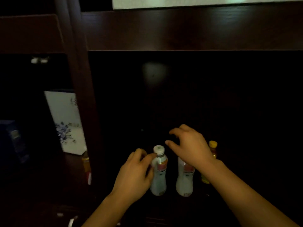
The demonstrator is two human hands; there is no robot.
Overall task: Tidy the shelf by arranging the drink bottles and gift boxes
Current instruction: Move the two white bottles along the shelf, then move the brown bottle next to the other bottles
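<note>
Two pale white drink bottles with red labels stand side by side in a dark shelf compartment. My left hand (136,174) wraps the left bottle (158,176) at its neck and shoulder, under the white cap. My right hand (190,145) hovers over the right bottle (184,181) with fingers spread, hiding its cap and holding nothing. Behind my right wrist stands a bottle with a yellow cap (212,145), mostly hidden. In the compartment to the left leans a white gift box with a blue floral print (65,122).
A dark wooden post (85,102) divides the two compartments. An orange-brown bottle (86,164) stands at the post's foot. A dark blue box (14,141) sits at the far left. The back of the right compartment is too dark to read.
</note>
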